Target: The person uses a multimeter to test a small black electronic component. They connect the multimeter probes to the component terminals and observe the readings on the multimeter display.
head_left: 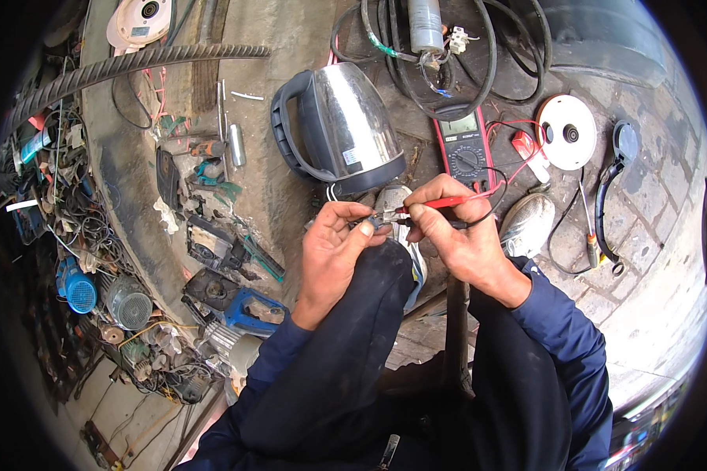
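Observation:
Between the fingertips of my left hand [327, 259] is a small dark electrical part [380, 223], partly hidden by the fingers. My right hand [467, 250] grips two multimeter probes, a red probe [440, 202] and a black probe [404, 223]. Their tips reach the small part, though exact contact is too small to tell. Leads run from the probes toward a red-framed multimeter [467, 149] on the ground beyond my right hand. Straight ahead, a steel electric kettle [353, 118] with a dark handle and base stands tilted in view, and thin wires come from its lower end.
Right of the multimeter lie a round white kettle base [565, 145], a screwdriver [592, 247] and a loose black handle [602, 200]. Coiled black cable [491, 47] is at the far side. Tools and scrap, including a blue motor [75, 286], crowd the left; a rebar [157, 56] crosses there.

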`<state>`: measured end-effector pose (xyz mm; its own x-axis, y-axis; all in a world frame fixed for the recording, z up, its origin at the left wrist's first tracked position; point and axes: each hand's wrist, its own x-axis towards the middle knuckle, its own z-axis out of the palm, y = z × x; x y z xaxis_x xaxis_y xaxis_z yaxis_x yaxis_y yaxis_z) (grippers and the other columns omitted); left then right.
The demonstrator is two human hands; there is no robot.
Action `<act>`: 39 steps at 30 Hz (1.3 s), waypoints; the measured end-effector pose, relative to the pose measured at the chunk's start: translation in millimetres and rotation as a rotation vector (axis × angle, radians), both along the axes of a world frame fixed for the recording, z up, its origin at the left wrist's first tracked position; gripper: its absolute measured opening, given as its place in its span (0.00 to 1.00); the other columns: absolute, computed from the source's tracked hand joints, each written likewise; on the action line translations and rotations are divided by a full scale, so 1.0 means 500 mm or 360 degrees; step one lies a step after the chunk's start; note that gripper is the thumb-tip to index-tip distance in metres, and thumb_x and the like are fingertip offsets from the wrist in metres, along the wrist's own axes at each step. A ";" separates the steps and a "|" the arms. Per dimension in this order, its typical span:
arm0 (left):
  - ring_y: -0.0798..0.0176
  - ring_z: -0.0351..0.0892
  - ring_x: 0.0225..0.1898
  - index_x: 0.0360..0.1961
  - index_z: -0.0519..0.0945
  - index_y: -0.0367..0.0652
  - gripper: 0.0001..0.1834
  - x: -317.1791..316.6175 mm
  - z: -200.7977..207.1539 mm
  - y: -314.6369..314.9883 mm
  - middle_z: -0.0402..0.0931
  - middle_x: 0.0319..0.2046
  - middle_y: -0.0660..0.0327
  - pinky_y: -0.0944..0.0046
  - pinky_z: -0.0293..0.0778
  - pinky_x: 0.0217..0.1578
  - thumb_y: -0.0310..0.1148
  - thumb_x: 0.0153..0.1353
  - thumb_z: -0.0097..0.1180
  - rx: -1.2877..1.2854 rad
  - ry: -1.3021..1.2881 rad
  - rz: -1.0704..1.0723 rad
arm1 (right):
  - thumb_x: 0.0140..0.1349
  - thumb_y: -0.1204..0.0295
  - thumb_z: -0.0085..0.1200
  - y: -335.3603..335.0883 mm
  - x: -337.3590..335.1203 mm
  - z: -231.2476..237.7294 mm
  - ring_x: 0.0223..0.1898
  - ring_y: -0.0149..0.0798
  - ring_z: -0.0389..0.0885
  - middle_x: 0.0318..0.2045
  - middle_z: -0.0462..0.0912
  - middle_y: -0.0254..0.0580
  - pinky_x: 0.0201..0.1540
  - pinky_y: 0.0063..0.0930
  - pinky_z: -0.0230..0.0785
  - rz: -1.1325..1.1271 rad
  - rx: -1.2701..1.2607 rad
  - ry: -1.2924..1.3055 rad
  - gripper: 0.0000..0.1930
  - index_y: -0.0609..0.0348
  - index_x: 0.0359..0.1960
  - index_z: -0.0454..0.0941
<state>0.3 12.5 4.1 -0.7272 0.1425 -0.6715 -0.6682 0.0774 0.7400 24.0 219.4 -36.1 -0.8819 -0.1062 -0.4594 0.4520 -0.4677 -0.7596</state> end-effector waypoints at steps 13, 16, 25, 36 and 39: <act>0.58 0.88 0.48 0.57 0.78 0.30 0.14 0.001 0.001 0.004 0.81 0.52 0.52 0.62 0.86 0.49 0.21 0.73 0.56 -0.0073 -0.0056 -0.0140 | 0.74 0.76 0.55 0.010 -0.010 0.006 0.32 0.30 0.85 0.35 0.84 0.39 0.39 0.25 0.78 0.0122 -0.0059 -0.0138 0.06 0.67 0.45 0.80; 0.58 0.89 0.47 0.58 0.80 0.30 0.15 0.002 0.000 -0.001 0.84 0.52 0.51 0.62 0.87 0.47 0.23 0.72 0.59 -0.0103 -0.0039 -0.0126 | 0.73 0.77 0.55 0.008 -0.010 0.005 0.31 0.28 0.85 0.36 0.85 0.37 0.36 0.23 0.78 0.0080 -0.0079 -0.0134 0.05 0.66 0.44 0.81; 0.58 0.88 0.50 0.60 0.80 0.32 0.17 -0.001 -0.004 -0.004 0.84 0.53 0.50 0.59 0.88 0.50 0.30 0.75 0.58 -0.0020 -0.0065 -0.0013 | 0.74 0.76 0.56 0.017 -0.010 0.011 0.31 0.30 0.86 0.35 0.85 0.40 0.38 0.25 0.79 0.0032 -0.0112 -0.0124 0.06 0.67 0.45 0.80; 0.71 0.83 0.41 0.55 0.82 0.35 0.13 -0.008 0.015 0.011 0.85 0.46 0.59 0.72 0.79 0.37 0.30 0.76 0.54 -0.0263 0.0032 -0.0452 | 0.73 0.76 0.55 0.025 -0.020 -0.002 0.28 0.29 0.85 0.33 0.85 0.39 0.35 0.25 0.79 0.0205 -0.0333 -0.0335 0.06 0.67 0.44 0.81; 0.75 0.79 0.34 0.52 0.85 0.36 0.10 -0.004 0.017 0.018 0.84 0.38 0.64 0.73 0.76 0.35 0.27 0.74 0.58 -0.0379 0.0084 -0.0484 | 0.73 0.76 0.55 0.022 -0.020 0.000 0.28 0.29 0.85 0.34 0.85 0.38 0.34 0.25 0.79 0.0176 -0.0314 -0.0344 0.06 0.66 0.45 0.80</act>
<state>-1.8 21.5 12.7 -0.7100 0.2015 -0.6747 -0.5497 0.4402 0.7100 14.0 230.3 -36.0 -0.7440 -0.3021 -0.5960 0.6497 -0.5354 -0.5397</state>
